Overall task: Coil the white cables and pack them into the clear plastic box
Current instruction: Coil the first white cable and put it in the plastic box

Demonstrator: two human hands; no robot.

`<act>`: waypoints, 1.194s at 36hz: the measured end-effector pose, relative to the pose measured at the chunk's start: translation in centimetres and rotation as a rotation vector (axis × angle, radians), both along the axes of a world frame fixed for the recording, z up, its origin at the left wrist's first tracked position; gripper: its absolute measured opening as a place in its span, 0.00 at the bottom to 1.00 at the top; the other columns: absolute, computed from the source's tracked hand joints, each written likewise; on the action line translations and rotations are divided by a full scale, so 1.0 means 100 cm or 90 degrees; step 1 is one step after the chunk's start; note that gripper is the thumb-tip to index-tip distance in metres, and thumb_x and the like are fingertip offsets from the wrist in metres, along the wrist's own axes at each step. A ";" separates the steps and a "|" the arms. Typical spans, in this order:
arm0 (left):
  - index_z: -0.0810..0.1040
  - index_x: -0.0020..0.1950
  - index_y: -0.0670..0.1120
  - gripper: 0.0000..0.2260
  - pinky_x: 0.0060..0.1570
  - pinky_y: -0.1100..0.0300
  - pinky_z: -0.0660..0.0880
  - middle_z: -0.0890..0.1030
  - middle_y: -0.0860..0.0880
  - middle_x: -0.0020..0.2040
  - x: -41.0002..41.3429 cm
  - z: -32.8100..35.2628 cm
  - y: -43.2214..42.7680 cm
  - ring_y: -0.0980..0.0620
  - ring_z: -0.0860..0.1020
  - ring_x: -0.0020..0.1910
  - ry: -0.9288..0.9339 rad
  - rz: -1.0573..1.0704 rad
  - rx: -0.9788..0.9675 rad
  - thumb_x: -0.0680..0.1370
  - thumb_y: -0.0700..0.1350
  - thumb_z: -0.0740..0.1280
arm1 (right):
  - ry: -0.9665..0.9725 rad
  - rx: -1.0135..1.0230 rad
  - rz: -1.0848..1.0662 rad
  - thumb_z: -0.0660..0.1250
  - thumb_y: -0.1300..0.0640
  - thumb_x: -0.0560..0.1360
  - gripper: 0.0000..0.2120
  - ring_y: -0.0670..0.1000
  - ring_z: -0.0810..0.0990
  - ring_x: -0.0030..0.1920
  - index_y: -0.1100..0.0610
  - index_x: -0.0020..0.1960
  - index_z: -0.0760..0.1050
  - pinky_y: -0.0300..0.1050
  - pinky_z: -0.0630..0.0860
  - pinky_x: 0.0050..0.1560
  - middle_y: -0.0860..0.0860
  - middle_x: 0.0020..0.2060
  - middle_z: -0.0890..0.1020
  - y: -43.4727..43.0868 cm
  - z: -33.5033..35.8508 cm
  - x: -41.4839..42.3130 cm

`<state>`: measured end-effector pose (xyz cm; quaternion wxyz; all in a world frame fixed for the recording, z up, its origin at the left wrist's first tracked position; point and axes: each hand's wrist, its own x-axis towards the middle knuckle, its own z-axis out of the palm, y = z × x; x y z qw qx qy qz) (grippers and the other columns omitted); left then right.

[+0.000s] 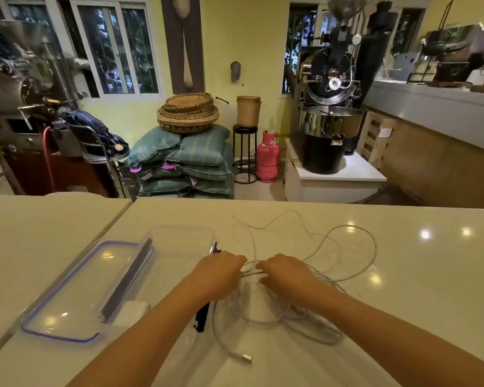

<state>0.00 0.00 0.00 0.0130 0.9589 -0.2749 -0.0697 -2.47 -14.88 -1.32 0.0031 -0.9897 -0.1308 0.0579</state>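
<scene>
White cables (344, 241) lie in loose loops and tangles across the pale table, right of centre. One end with a USB plug (246, 358) rests near the front edge. My left hand (218, 275) and my right hand (287, 273) are close together over the tangle, and both pinch strands of the cable between them. The clear plastic box (179, 238) stands open just left of my left hand, with purple clasps on its sides. Its clear lid (76, 291) with a purple seal lies flat further left.
A small white block (130, 311), maybe a charger, sits by the lid's near corner. The table (403, 303) has a seam on the left and its far edge beyond the cables. Behind it stand sacks, baskets, a pink gas cylinder and a coffee roaster.
</scene>
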 end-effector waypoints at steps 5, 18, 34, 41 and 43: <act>0.69 0.62 0.45 0.14 0.52 0.52 0.74 0.78 0.43 0.58 0.000 0.001 0.001 0.44 0.76 0.55 0.026 0.022 -0.018 0.79 0.47 0.56 | -0.081 0.007 0.026 0.54 0.61 0.78 0.11 0.56 0.73 0.45 0.59 0.53 0.73 0.47 0.62 0.40 0.57 0.50 0.80 0.001 0.000 0.003; 0.70 0.61 0.47 0.12 0.48 0.62 0.77 0.82 0.47 0.48 -0.009 0.057 0.003 0.55 0.82 0.43 0.463 0.045 -0.701 0.78 0.47 0.59 | -0.243 0.311 -0.012 0.57 0.58 0.78 0.11 0.55 0.78 0.48 0.59 0.53 0.76 0.49 0.74 0.50 0.55 0.47 0.82 -0.033 0.076 -0.003; 0.79 0.43 0.43 0.18 0.26 0.66 0.71 0.76 0.50 0.25 -0.039 0.114 -0.018 0.58 0.68 0.21 0.578 -0.189 -0.937 0.74 0.53 0.54 | -0.259 0.776 -0.047 0.58 0.63 0.76 0.11 0.37 0.77 0.28 0.54 0.39 0.74 0.28 0.75 0.33 0.51 0.32 0.77 -0.071 0.131 -0.004; 0.77 0.44 0.41 0.13 0.30 0.68 0.73 0.78 0.51 0.28 -0.041 0.126 -0.042 0.59 0.73 0.23 0.643 -0.289 -0.921 0.76 0.42 0.54 | -0.192 0.845 -0.081 0.58 0.61 0.77 0.09 0.45 0.76 0.29 0.57 0.42 0.76 0.33 0.73 0.31 0.52 0.31 0.78 -0.059 0.111 -0.001; 0.76 0.44 0.42 0.11 0.31 0.68 0.73 0.78 0.52 0.28 -0.039 0.129 -0.051 0.59 0.73 0.25 0.620 -0.291 -0.899 0.76 0.41 0.54 | -0.188 0.827 -0.076 0.57 0.63 0.77 0.12 0.42 0.76 0.27 0.55 0.38 0.74 0.31 0.71 0.30 0.47 0.25 0.79 -0.050 0.106 -0.002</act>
